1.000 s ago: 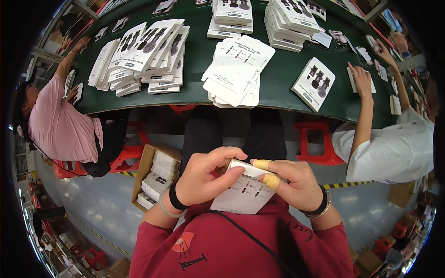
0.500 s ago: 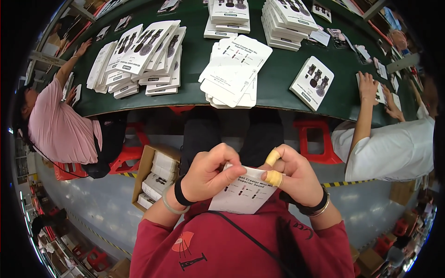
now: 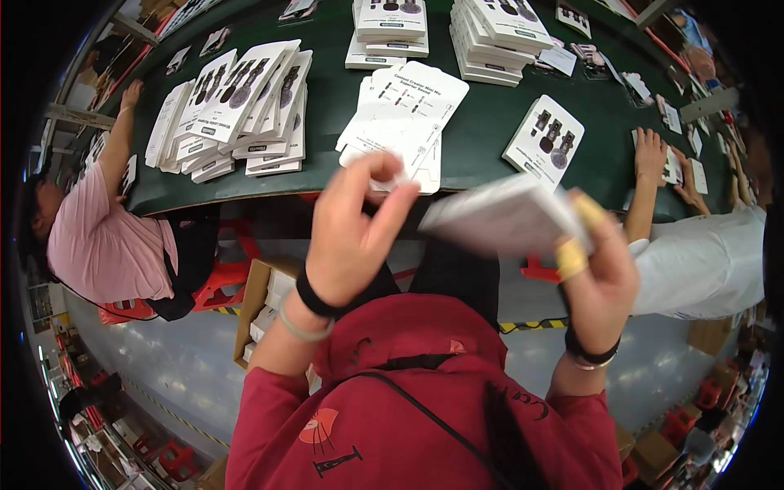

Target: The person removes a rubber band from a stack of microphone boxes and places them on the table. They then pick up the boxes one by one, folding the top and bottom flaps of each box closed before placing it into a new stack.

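A white box [image 3: 498,219], smeared by motion, is tilted above the table's near edge. My right hand [image 3: 600,273] grips its right end between thumb and fingers, with yellow wraps on the thumb and a finger. My left hand [image 3: 351,233] holds nothing; its fingers are bent, with the thumb apart from them. Its fingertips overlap the near end of a pile of flat white printed cartons [image 3: 408,110]; I cannot tell whether they touch. Just beyond the held box, a white box with dark pictures [image 3: 545,140] lies on the green table [image 3: 327,98].
Stacked white boxes [image 3: 237,98] lie at the left, with further stacks [image 3: 390,33] [image 3: 498,41] at the back. A brown carton of white boxes [image 3: 260,314] stands on the floor. Co-workers in a pink shirt [image 3: 110,237] and a white shirt [image 3: 694,261] sit either side.
My right hand has carried the box from my lap up and right toward the table. The left hand has let go of it and moved up to the flat cartons.
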`<state>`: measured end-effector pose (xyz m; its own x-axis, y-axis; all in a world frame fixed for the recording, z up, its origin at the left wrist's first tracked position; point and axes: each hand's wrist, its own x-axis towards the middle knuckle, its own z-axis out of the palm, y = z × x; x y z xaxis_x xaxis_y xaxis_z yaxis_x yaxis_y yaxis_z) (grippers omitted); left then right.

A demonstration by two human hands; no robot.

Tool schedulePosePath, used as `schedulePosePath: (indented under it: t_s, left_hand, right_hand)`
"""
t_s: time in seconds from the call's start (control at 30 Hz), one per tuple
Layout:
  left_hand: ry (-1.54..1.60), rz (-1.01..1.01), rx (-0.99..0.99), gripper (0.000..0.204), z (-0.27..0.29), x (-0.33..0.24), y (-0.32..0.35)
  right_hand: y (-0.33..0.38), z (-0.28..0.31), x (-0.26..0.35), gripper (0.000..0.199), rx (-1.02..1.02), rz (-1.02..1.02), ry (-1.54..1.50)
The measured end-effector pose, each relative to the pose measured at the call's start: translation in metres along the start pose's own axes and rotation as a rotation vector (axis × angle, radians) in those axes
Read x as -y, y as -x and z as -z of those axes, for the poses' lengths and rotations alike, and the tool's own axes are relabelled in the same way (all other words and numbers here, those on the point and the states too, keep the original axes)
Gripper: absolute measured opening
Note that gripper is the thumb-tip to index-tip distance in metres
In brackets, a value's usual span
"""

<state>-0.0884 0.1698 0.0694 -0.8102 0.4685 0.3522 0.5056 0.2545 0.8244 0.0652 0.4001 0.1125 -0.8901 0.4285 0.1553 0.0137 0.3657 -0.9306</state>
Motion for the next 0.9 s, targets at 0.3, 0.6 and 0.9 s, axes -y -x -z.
schedulePosePath:
  t_s: [0.3, 0.6, 0.9]
  left_hand:
    - [-0.764, 0.060, -0.042, 0.057, -0.005, 0.086, -0.072]
    - [0.011, 0.180, -0.122, 0.033, 0.023, 0.080, -0.074]
    - [-0.019, -0.160, 0.199, 0.008, 0.017, -0.006, 0.023]
  right_hand:
    - [-0.073, -0.014, -0.124, 0.037, -0.268, 0.439, 0.675]
    - [-0.074, -0.023, -0.102, 0.034, -0.177, 0.479, 0.788]
    - [-0.037, -0.061, 0.000, 0.026, 0.058, 0.261, 0.105]
